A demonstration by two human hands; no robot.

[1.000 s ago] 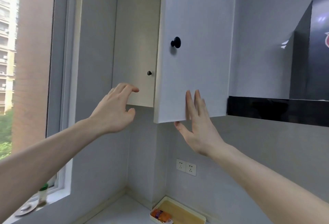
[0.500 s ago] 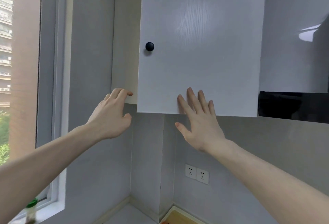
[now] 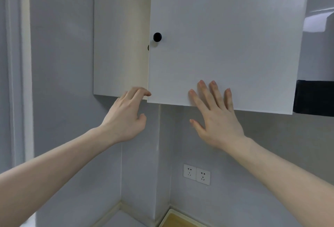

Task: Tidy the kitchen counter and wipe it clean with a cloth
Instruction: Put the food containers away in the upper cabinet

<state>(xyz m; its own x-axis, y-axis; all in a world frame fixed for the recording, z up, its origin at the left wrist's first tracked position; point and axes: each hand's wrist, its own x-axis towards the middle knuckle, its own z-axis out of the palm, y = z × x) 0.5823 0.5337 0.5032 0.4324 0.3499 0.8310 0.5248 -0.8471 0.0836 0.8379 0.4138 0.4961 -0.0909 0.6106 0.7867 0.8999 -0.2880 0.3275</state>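
Observation:
A white wall cabinet hangs above the counter corner. Its right door (image 3: 226, 37), with a black round knob (image 3: 157, 37), stands slightly ajar in front of the left door (image 3: 121, 37). My right hand (image 3: 215, 116) presses flat with straight fingers on the right door's lower part. My left hand (image 3: 126, 116) is raised at the bottom edge of the left door, fingers loosely curled, holding nothing. No cloth is in view.
A double wall socket (image 3: 196, 174) sits on the grey wall below the cabinet. A strip of counter (image 3: 119, 220) and the rim of a cream tray (image 3: 174, 215) show at the bottom. A black range hood (image 3: 314, 98) is at the right, a window frame (image 3: 18, 82) at the left.
The right door has swung from wide open to almost closed under my right hand. My left hand has stayed near the left door's bottom edge. The view has shifted left and upward.

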